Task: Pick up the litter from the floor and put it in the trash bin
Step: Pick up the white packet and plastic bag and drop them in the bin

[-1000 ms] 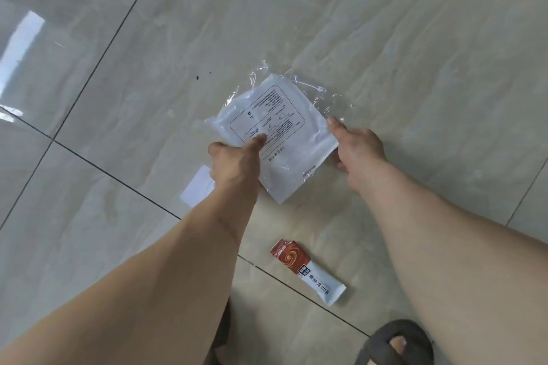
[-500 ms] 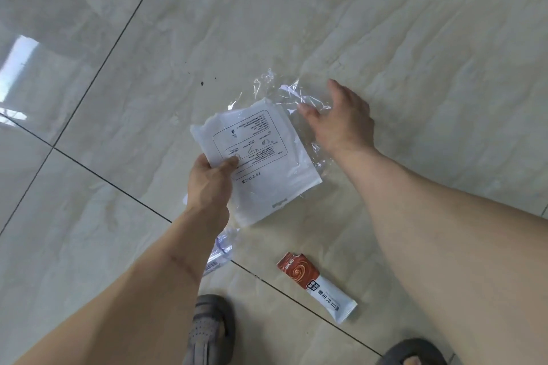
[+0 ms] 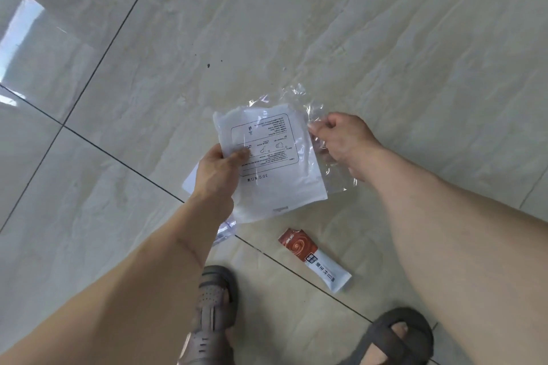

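Glossy tiled floor [image 3: 385,38] filling view, dark grout lines crossing. Left hand [image 3: 215,170] pinching white printed packet [image 3: 278,169] at its left edge, thumb on top, holding it above floor. Right hand [image 3: 341,139] gripping clear crinkled plastic wrapper [image 3: 314,115] just beside packet's right edge. Red-white sachet [image 3: 315,259] lying on floor below packet, near sandals [image 3: 213,305]. Bin not showing.
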